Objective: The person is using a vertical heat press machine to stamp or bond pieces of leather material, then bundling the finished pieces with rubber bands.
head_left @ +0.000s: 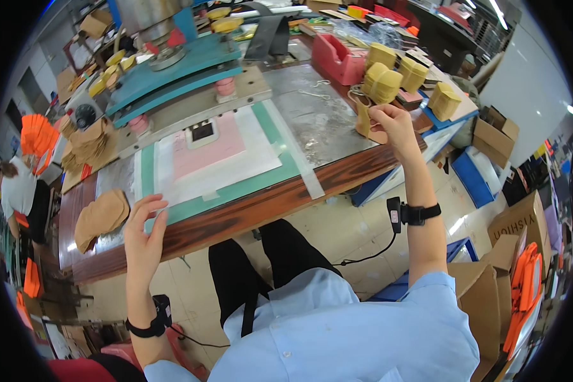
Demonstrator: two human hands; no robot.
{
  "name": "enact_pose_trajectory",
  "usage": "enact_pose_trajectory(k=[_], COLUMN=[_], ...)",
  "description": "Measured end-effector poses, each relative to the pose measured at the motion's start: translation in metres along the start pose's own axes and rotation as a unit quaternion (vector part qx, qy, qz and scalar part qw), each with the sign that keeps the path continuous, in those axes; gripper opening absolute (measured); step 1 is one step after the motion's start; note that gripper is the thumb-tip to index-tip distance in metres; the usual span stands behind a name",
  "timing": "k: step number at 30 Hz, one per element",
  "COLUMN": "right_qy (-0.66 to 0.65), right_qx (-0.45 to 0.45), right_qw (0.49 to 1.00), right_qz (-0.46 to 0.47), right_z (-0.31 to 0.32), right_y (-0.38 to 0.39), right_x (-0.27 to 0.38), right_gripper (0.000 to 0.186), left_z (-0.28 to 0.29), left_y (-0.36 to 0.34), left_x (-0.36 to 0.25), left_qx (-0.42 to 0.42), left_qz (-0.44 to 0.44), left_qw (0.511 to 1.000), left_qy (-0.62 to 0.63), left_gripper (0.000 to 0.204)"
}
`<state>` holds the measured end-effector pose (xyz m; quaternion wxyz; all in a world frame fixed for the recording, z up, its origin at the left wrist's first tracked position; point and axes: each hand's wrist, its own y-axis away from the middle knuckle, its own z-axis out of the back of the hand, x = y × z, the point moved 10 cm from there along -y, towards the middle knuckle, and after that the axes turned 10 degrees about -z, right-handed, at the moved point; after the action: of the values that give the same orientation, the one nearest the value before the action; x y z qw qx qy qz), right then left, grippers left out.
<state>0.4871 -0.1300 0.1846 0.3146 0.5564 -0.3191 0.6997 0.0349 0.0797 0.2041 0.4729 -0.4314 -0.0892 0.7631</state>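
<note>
My right hand (391,130) pinches a small tan piece (363,120) at the right of the metal plate (305,127), beside bundles of yellow pieces (382,83). My left hand (145,229) is open, fingers loosely curved, at the table's front edge, just right of a stack of brown cut pieces (102,216). Between my hands lies a green mat (235,197) with white and pink sheets (207,159) and a small dark rectangle in a pale frame (204,132), in front of a press with teal plates (172,76).
A red bin (337,60) stands behind the metal plate. A co-worker (18,191) is at the far left near orange pieces (38,137). Cardboard boxes (516,216) and a blue crate (474,175) sit on the floor at right. More brown pieces (89,146) lie left of the press.
</note>
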Motion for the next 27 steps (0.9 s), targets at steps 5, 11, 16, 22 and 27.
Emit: enact_pose_trajectory(k=[5, 11, 16, 22, 27], right_qy=[0.135, 0.297, 0.371, 0.412, 0.458], right_qx=[0.085, 0.289, 0.315, 0.335, 0.369], right_qw=[0.958, 0.826, 0.777, 0.745, 0.732], right_qz=[0.238, 0.382, 0.400, 0.405, 0.344], right_z=[-0.156, -0.259, -0.252, -0.279, -0.315], right_y=[0.059, 0.136, 0.149, 0.118, 0.096], right_x=[0.078, 0.074, 0.059, 0.047, 0.042], right_gripper=[0.014, 0.026, 0.038, 0.047, 0.054], left_z=[-0.043, -0.063, -0.095, -0.101, -0.099], left_y=[-0.016, -0.020, -0.022, -0.045, -0.066], left_x=[-0.024, -0.040, -0.039, -0.012, 0.030], left_qx=[0.137, 0.193, 0.204, 0.245, 0.282], left_qz=[0.012, -0.130, -0.188, -0.174, -0.124], left_qw=[0.990, 0.966, 0.933, 0.907, 0.897], left_qy=[0.041, -0.113, -0.230, -0.294, -0.318], left_gripper=[0.022, 0.040, 0.052, 0.065, 0.074])
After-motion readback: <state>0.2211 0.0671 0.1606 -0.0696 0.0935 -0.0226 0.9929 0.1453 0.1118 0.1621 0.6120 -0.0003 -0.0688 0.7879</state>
